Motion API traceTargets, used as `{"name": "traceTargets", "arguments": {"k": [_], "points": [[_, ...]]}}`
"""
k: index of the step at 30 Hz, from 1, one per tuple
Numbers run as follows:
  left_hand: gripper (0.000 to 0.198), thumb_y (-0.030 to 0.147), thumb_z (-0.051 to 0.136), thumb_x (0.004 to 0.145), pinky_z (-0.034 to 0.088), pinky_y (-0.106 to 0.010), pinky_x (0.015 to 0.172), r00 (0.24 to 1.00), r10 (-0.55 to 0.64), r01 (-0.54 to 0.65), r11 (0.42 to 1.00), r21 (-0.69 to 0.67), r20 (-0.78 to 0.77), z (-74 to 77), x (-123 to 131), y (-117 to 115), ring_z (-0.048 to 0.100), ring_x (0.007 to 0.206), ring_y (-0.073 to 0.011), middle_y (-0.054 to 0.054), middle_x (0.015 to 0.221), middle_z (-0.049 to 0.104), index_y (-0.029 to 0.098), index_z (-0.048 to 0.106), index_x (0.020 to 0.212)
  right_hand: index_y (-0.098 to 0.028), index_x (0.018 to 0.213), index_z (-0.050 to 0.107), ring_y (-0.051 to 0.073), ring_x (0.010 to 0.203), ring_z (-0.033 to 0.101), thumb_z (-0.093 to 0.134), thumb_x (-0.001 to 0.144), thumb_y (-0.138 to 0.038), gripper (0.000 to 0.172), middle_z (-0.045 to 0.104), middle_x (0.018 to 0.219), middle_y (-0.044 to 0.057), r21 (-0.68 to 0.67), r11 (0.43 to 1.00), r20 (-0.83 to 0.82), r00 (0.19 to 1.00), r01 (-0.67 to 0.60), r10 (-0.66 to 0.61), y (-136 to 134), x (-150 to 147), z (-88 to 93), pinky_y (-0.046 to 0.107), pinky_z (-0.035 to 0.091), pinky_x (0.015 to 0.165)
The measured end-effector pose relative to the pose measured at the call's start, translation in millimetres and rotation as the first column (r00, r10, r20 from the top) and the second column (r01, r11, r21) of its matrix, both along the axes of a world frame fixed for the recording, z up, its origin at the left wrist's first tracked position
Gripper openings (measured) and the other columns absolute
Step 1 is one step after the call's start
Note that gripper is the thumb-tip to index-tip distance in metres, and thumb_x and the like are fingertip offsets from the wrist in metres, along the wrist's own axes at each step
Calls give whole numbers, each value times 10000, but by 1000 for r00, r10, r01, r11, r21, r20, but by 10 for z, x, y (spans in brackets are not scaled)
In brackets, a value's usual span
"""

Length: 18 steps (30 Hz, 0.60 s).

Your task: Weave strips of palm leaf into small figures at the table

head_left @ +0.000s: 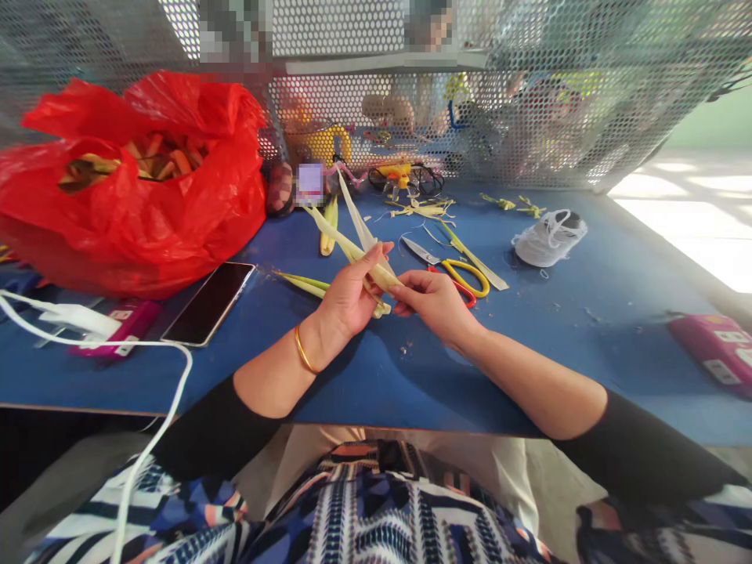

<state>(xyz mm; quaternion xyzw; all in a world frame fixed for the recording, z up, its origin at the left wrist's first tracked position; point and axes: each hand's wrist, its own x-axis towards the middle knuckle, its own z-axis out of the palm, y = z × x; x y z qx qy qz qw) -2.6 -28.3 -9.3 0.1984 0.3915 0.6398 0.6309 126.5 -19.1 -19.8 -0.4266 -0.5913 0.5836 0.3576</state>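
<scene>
Pale yellow-green corn husk strips (357, 215) fan up and away from between my two hands. My left hand (352, 294), with a gold bangle at the wrist, is closed around their lower part, thumb on top. The fingers of my right hand (432, 301) pinch the husk's lower right end. A short crumpled end pokes out below the fingers. Scissors (455, 274) with one yellow and one red handle lie just beyond my right hand, partly hidden by it. Loose husk pieces (302, 283) rest left of my left hand, and another husk strip (475, 257) lies past the scissors.
At left stand a red plastic bag (135, 227) of dried material and a phone (210, 304). A white cable (179, 392) crosses the table edge. A spool of white thread (551, 237) sits at right, near a magenta pack (714, 352). A perforated metal screen (376, 102) closes the back.
</scene>
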Motion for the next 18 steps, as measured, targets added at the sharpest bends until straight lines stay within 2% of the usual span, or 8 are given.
{"name": "traceTargets", "arguments": {"k": [3,7,11,18], "points": [[236,338,737,754,394,-189,506,998,55,-55,998,-26,21,2,22,5,514,520,-55,19,670,587,161,595,690,-177,666,625,99,496,557,731,677,-421,267,601,545,-23,12,1000,35,999,8,-9,-7,-15,-48,226,479,495],[294,351,672,817,442,-193,628,992,110,-110,994,-1,61,18,61,-8,558,621,-73,13,704,597,170,520,643,-178,662,633,107,484,553,689,720,-405,241,591,524,-23,80,996,84,996,27,-34,-15,-22,-91,233,456,488],[352,414,655,822,451,-213,703,995,91,-93,994,51,45,28,93,-32,577,691,-90,7,726,604,177,469,640,-183,640,627,113,492,552,656,751,-376,225,587,521,-20,111,994,98,995,-4,-7,-28,-19,-70,243,449,506],[428,535,640,794,399,-222,574,998,55,-61,982,181,36,-5,105,-51,377,486,-74,73,511,355,195,440,628,-195,619,547,120,550,548,657,759,-419,287,543,562,-31,71,994,86,993,-85,79,-91,-53,-17,252,472,555]]}}
